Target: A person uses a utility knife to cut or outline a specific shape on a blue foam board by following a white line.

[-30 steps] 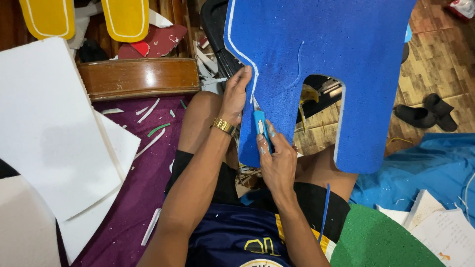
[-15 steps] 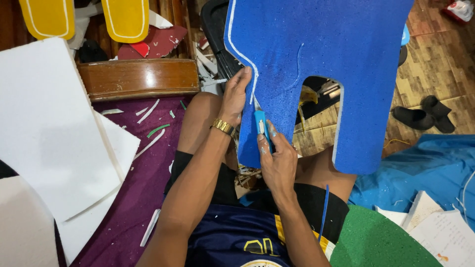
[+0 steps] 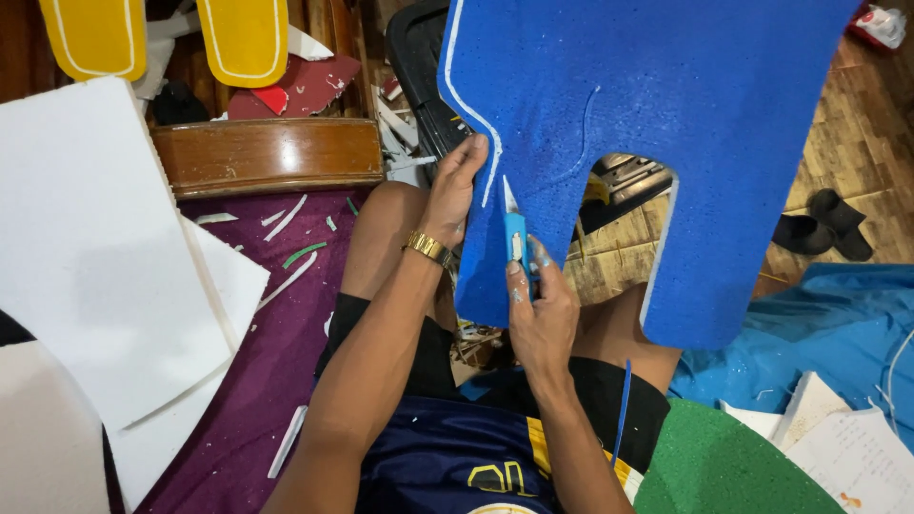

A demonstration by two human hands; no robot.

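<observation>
While the left hand [image 3: 455, 186] pinches the left edge of the big blue foam sheet [image 3: 647, 124] held upright over the lap, the right hand [image 3: 541, 309] grasps a light-blue utility knife [image 3: 515, 243], blade pointing up against the sheet's lower left lobe, just right of the white-drawn line [image 3: 473, 105].

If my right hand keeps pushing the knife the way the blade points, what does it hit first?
Your right hand aims the blue utility knife up the picture, so its tip would meet the blue foam sheet first, beside the white outline. It may already touch; depth is unclear.
</observation>
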